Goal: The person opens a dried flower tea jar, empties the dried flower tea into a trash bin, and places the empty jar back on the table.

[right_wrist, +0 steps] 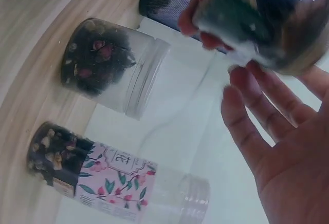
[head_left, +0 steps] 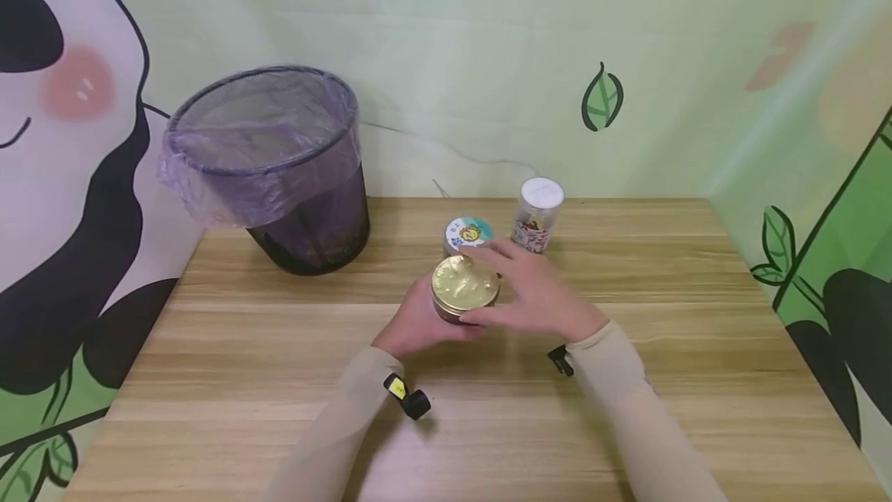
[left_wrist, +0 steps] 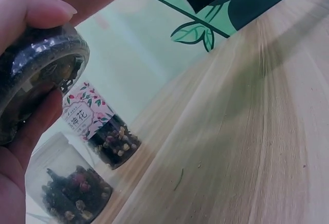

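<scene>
My left hand [head_left: 420,321] grips a clear jar [left_wrist: 38,62] with a gold lid [head_left: 461,285] and dark contents, raised and tilted in the left wrist view. Beside the lid is my right hand [head_left: 542,297], thumb by its near edge and forefinger by its far edge. In the right wrist view the other fingers [right_wrist: 247,126] of that hand are extended and spread close to the jar. Behind it stands a squat clear jar [right_wrist: 103,62] with dried flowers inside. Right of that is a taller jar [right_wrist: 113,178] with a pink floral label.
A dark mesh bin [head_left: 313,231] with a purple plastic liner [head_left: 258,196] stands at the back left of the wooden table [head_left: 279,378]. A printed cloth wall [head_left: 453,60] rises behind the table's back edge. A small thin shred [left_wrist: 179,179] lies on the wood.
</scene>
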Demonstrator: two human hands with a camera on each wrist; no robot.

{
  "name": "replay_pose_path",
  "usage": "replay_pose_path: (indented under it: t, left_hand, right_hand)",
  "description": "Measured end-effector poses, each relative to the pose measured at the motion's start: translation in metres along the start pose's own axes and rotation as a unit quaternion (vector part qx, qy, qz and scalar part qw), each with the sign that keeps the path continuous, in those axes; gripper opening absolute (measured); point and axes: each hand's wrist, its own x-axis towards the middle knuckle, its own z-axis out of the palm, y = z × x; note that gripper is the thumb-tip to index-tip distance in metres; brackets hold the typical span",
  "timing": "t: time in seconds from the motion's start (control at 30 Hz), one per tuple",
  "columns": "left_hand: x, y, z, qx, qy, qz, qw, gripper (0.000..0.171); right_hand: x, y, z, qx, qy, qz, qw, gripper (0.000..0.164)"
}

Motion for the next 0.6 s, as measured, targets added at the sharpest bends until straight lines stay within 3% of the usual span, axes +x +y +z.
replay_pose_path:
  t: [0.27, 0.47, 0.6]
  left_hand:
    - [0.0, -0.001, -0.005, -0.005, 0.009, 0.0, 0.9999, 0.097]
    - [0.0, 0.001, -0.005, -0.021, 0.005, 0.006, 0.9998, 0.096]
    - [0.001, 0.0, -0.004, -0.002, 0.007, 0.011, 0.9999, 0.095]
  right_hand:
    - [-0.005, 0.007, -0.012, 0.033, -0.012, 0.024, 0.999, 0.081]
    - [-0.003, -0.008, -0.009, -0.026, 0.01, 0.014, 1.0, 0.083]
    - [0.0, -0.019, -0.003, -0.064, 0.021, 0.01, 0.998, 0.086]
